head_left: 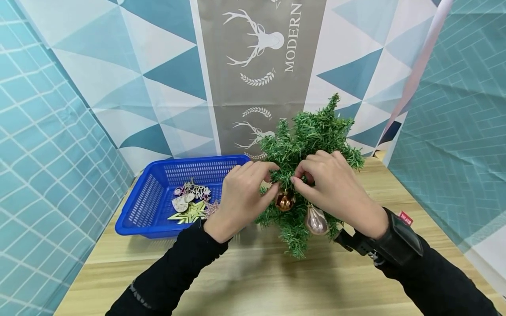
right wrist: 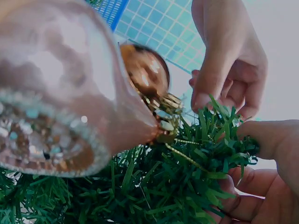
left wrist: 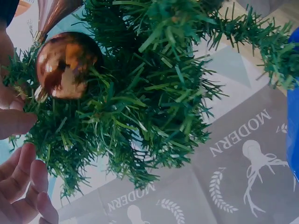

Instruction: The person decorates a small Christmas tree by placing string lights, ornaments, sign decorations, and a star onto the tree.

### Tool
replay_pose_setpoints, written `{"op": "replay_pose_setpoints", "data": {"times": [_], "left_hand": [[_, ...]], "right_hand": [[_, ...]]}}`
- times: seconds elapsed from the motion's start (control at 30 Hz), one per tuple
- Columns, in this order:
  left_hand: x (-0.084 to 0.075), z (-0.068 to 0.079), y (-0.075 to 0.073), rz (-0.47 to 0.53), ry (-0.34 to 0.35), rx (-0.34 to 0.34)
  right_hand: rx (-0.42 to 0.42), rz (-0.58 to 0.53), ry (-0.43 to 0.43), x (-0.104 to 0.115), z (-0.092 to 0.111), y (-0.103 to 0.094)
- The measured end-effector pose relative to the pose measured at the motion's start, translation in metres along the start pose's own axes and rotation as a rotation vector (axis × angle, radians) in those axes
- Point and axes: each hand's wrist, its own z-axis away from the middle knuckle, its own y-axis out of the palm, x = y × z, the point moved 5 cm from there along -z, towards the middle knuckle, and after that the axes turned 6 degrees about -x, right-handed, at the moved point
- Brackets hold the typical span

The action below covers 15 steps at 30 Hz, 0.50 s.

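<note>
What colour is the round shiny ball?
The ball is coppery gold; the left wrist view shows it best.

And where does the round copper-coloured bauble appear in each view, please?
Head: the bauble hangs slightly right of centre, below the middle.
Left wrist: upper left.
Right wrist: upper part, just left of the middle, partly behind the large pink ornament.
Shared landmark: the green tree.

The left hand (head_left: 244, 193) and right hand (head_left: 330, 186) pinch a branch (head_left: 283, 177) of a small artificial Christmas tree (head_left: 316, 131). A copper-coloured ball ornament (head_left: 285, 202) hangs just below; a pale pink ornament (head_left: 316, 221) hangs nearby. Left of the tree, a blue basket (head_left: 136, 199) holds a gold star (head_left: 192, 213).
</note>
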Motion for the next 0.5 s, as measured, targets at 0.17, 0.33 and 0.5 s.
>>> {"op": "replay_pose_setpoints", "data": {"times": [0.17, 0.33, 0.5], "left_hand": [[0.022, 0.009, -0.011, -0.061, -0.048, 0.023], [0.070, 0.022, -0.002, -0.189, -0.256, 0.425], [0.120, 0.056, 0.034, -0.320, -0.420, 1.071]], "right_hand": [[0.005, -0.015, 0.007, 0.001, 0.004, -0.003], [-0.042, -0.076, 0.027, 0.002, 0.012, -0.012], [-0.123, -0.168, -0.019, 0.010, 0.020, -0.025]]}}
